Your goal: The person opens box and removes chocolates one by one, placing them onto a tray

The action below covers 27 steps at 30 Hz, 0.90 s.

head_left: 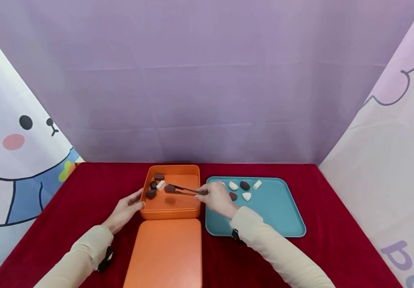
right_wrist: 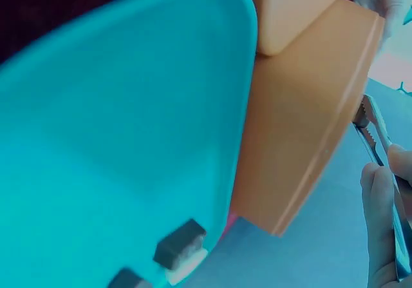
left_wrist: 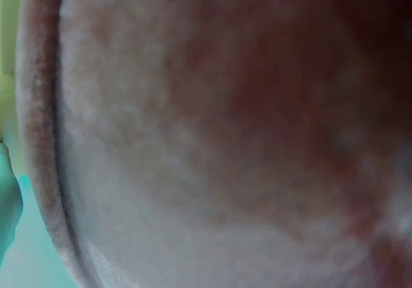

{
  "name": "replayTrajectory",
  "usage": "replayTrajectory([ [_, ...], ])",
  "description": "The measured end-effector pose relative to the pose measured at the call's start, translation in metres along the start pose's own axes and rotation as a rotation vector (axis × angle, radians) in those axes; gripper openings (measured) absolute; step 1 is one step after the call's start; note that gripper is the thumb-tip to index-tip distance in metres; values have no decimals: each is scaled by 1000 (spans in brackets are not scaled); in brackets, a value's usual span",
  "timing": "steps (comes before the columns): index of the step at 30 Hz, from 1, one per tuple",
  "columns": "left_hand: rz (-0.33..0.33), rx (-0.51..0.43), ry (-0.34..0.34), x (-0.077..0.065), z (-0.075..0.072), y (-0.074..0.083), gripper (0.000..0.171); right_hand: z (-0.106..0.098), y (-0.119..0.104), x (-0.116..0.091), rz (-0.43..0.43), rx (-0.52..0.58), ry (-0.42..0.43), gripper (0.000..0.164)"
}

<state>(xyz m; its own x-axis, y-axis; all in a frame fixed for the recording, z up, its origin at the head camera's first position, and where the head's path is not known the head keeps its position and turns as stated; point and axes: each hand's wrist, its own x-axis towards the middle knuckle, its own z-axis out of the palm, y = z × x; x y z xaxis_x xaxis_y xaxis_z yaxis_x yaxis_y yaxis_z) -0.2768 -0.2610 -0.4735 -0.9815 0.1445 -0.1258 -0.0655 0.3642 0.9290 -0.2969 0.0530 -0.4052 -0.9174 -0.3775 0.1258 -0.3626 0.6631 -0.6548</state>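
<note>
In the head view my right hand pinches dark tongs, whose tips hold a dark brown chocolate-like piece above the floor of the orange box. My left hand touches the box's left side with extended fingers. Inside the box, at the left, lie a dark block, a white block and two dark rounded pieces. In the right wrist view the tongs stand above the box wall. Sleeve-like fabric blocks most of the left wrist view.
A blue tray right of the box bears several white and dark pieces, among them a white block and a dark oval. An orange lid lies before the box on red cloth. A purple curtain hangs behind.
</note>
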Motion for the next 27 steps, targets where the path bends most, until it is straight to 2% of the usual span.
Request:
replayTrajectory([
  [9, -21, 4, 3, 0, 0, 1, 62, -19, 11, -10, -46, 9, 52, 17],
  [17, -27, 6, 8, 0, 0, -2, 62, -29, 23, -19, -1, 13, 106, 17],
  [23, -35, 7, 1, -2, 1, -6, 62, -43, 33, -34, -5, 37, 125, 18],
  [27, -7, 1, -2, 1, -1, -5, 62, -55, 39, -40, -13, 30, 160, 16],
])
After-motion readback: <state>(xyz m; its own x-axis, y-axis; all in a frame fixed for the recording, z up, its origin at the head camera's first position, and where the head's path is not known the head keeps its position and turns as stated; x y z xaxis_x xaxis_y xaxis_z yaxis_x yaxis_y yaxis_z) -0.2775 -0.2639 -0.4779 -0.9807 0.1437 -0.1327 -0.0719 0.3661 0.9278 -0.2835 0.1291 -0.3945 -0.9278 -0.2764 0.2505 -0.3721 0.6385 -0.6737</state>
